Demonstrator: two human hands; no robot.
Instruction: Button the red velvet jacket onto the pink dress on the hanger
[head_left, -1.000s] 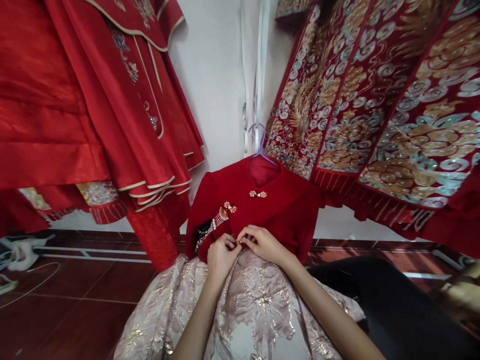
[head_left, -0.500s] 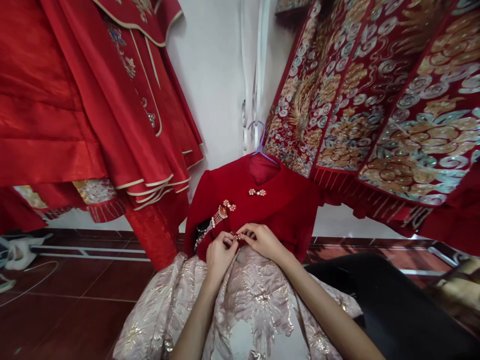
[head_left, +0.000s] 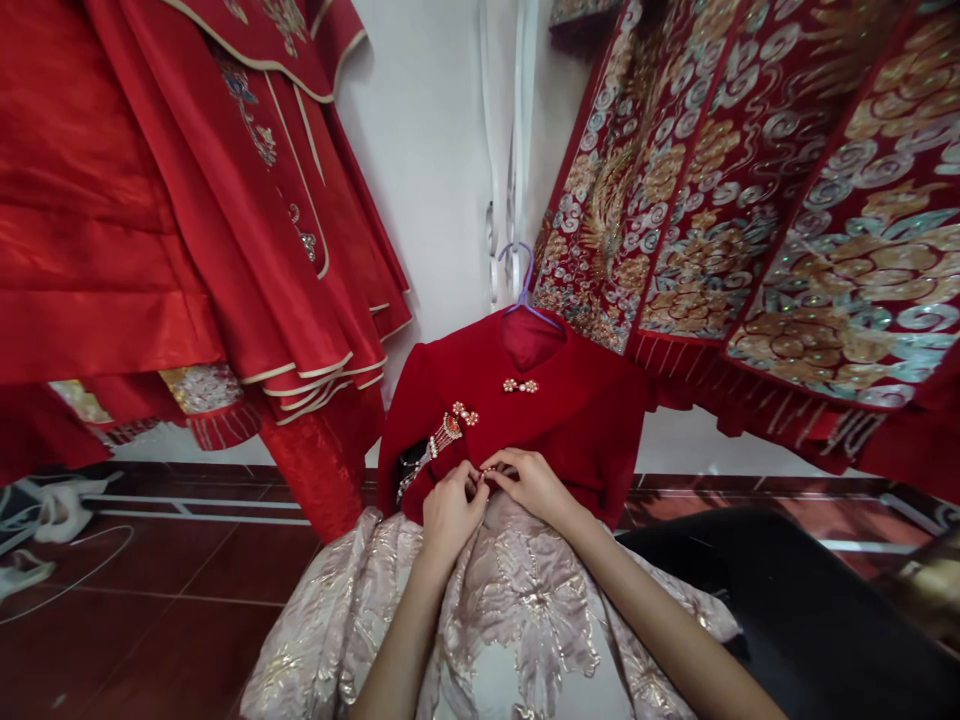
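Observation:
A red jacket (head_left: pixel 574 405) hangs on a purple hanger (head_left: pixel 523 290) in front of me. Its neck carries a jewelled frog clasp (head_left: pixel 520 386), and a second clasp (head_left: pixel 465 414) with a beaded tassel (head_left: pixel 445 433) is lower on the left. At the front's lower edge my left hand (head_left: pixel 452 510) and my right hand (head_left: pixel 534 487) meet, fingertips pinched on a small jewelled clasp (head_left: pixel 482 474). Fingers cover most of that clasp, so I cannot tell whether its halves are joined. Shiny pale pink floral fabric (head_left: pixel 525 590) lies below my hands, over my lap.
Red garments with pale piping (head_left: pixel 247 250) hang at the left. An embroidered red garment with fringe (head_left: pixel 697 230) hangs at the right. A black padded surface (head_left: pixel 780 600) is at lower right. White shoes (head_left: pixel 64 510) and a thin cable (head_left: pixel 90 590) are on the tiled floor (head_left: pixel 202 650).
The view has shifted slightly, so everything sits a little further right. My fingertips have drawn closer together, and less of the clasp shows between them.

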